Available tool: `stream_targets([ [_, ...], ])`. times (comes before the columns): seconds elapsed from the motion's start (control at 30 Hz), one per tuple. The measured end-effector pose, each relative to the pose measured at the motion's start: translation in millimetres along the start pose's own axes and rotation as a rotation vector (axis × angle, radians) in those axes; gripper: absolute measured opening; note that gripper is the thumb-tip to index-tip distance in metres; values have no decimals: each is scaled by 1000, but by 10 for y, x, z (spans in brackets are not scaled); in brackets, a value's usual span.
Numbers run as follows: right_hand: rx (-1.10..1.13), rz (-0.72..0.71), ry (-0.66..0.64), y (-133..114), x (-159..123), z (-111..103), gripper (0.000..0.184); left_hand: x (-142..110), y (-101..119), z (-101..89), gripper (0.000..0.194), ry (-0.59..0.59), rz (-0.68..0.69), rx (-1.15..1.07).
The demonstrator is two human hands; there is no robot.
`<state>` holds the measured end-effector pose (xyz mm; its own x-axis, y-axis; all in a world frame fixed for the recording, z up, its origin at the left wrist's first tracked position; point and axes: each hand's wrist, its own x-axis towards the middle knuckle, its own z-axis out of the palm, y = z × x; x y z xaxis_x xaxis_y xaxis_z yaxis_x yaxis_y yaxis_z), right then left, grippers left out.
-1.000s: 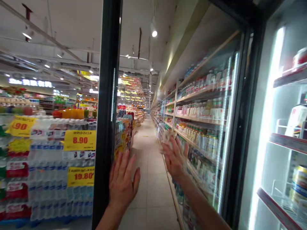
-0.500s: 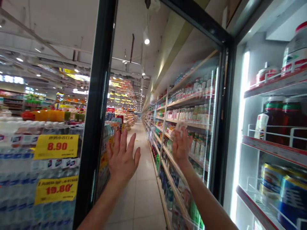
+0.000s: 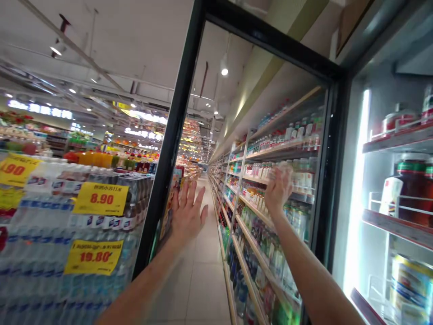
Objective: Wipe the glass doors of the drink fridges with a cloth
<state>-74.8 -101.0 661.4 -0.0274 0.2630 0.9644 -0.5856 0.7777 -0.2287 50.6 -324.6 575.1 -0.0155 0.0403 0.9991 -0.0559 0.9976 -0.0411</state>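
A glass door (image 3: 267, 40) in a black frame stands swung out from a lit fridge. My left hand (image 3: 189, 215) is spread toward its glass on the left side, fingers apart, with nothing in it. On the right part of the pane, my right hand (image 3: 276, 198) is closed around a pale, crumpled cloth (image 3: 283, 172), held up to the glass. Motion blur softens the cloth, so its exact kind is unclear. Whether my left palm touches the pane is hard to tell.
Fridge shelves (image 3: 399, 140) with bottles and cans stand close at the right. Stacked water packs (image 3: 43, 239) with yellow price signs (image 3: 101, 198) are at the left. Through the glass show a tiled aisle (image 3: 203, 280) and long drink shelves (image 3: 250, 234).
My right hand with the cloth has moved right and slightly up across the pane. My left hand stays spread near the glass. The view has turned left, so the door frame sits farther right.
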Motion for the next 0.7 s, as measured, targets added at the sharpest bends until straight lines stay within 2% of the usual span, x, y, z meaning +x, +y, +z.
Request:
stream_targets([
  [0.03,-7,106,31,65,73,13,45,0,1,8,54,-4,-3,10],
  [0.07,-7,142,36,60,108,30,45,-1,2,14,53,-7,-7,18],
  [0.1,2,93,12,-18,98,47,45,-2,2,21,52,-7,-10,23],
  [0.17,39,-206,-94,-328,-24,82,44,-5,-4,32,52,0,-9,20],
  [0.23,94,-612,-216,-664,-172,112,45,-8,-19,37,53,7,0,12],
  [0.27,112,-760,-256,-767,-211,121,45,-10,-27,37,54,9,5,13],
  [0.3,121,-841,-271,-802,-211,126,45,-11,-35,34,54,10,11,18],
  [0.33,118,-836,-255,-766,-170,127,45,-13,-41,28,54,8,16,26],
  [0.37,105,-745,-212,-671,-93,126,44,-15,-44,22,54,3,19,35],
  [0.4,87,-601,-152,-543,7,125,43,-17,-44,14,54,0,23,40],
  [0.47,49,-226,-26,-306,212,128,43,-18,-37,3,56,-3,24,42],
  [0.5,41,-93,13,-253,278,132,44,-18,-31,1,56,-6,18,40],
  [0.53,42,-31,25,-263,303,136,44,-16,-26,0,57,-6,13,37],
  [0.57,51,-57,13,-335,282,138,44,-14,-22,2,57,-2,10,36],
  [0.6,66,-161,-22,-457,220,140,43,-10,-20,5,56,4,10,36],
  [0.7,111,-639,-176,-857,-59,146,43,-2,-33,21,55,23,31,54],
])
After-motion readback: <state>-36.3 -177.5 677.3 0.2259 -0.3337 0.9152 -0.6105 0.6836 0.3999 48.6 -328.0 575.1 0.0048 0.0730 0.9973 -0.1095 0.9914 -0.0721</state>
